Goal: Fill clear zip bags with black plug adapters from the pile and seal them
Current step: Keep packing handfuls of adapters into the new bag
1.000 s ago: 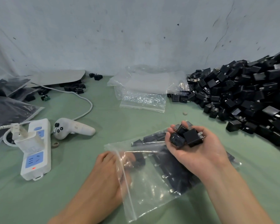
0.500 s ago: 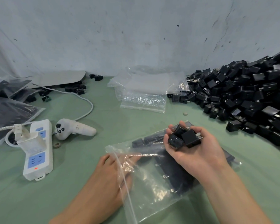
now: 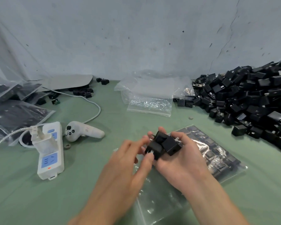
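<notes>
Above the partly filled zip bag [image 3: 217, 153], the right hand [image 3: 183, 161] cups a few small adapters [image 3: 170, 146], likely light, hard and smooth, best pinched across the body rather than the prongs, while the blurred left hand [image 3: 125, 161] touches one, its grip unclear.

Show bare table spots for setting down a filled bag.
Free: green cloth between white controller and empty bag stack; near-left corner below the power strip; near-right corner below the adapter pile. Crowded: centre, left hand, right hand holding adapters, zip bag; far left, filled bags.
</notes>
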Motion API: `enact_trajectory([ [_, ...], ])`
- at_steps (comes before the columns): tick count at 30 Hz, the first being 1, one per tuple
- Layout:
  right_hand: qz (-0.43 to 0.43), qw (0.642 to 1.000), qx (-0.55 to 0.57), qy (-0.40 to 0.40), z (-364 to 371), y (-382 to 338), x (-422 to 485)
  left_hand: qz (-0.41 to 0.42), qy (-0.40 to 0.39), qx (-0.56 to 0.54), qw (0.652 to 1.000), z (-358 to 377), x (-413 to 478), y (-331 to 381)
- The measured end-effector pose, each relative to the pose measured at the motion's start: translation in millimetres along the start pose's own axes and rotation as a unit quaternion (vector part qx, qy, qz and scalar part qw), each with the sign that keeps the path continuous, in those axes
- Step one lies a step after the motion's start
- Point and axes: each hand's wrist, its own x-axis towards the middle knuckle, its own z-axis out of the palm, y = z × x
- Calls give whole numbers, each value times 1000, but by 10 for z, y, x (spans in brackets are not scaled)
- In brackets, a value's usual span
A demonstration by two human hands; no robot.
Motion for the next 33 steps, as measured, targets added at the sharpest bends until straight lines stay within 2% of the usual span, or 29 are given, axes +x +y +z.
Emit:
enact_trajectory([
  [3,15,1000,-5,-6,21,69,-12,-2,-7,19,1000,64,-4,-34],
  [6,18,1000,-20,-2,25,95,-16,-17,42,-37,998,49,-4,-51],
  [8,18,1000,-9,4,32,93,-22,-61,89,-103,989,12,0,-63],
  [12,20,1000,1,14,68,106,-43,-153,138,-283,937,-137,47,-123],
  [14,19,1000,3,24,69,96,-50,-209,123,-327,913,-284,43,-266],
  [16,5,999,8,36,56,32,-60,-248,76,-283,923,-421,-12,-458],
  [18,-21,999,16,44,39,-70,-65,-257,21,-186,948,-443,-95,-616],
  [21,-55,996,31,57,15,-205,-56,-174,-59,-41,982,-298,-191,-607],
  [23,-72,995,38,63,0,-256,-47,-92,-74,2,993,-173,-232,-570],
  [25,-78,994,37,67,-14,-286,-48,-62,-80,1,995,-141,-260,-582],
  [28,-81,994,34,71,-37,-308,-59,-80,-79,10,994,-235,-318,-671],
  [33,-85,992,33,83,-54,-330,-30,-28,-134,115,984,-232,-386,-676],
])
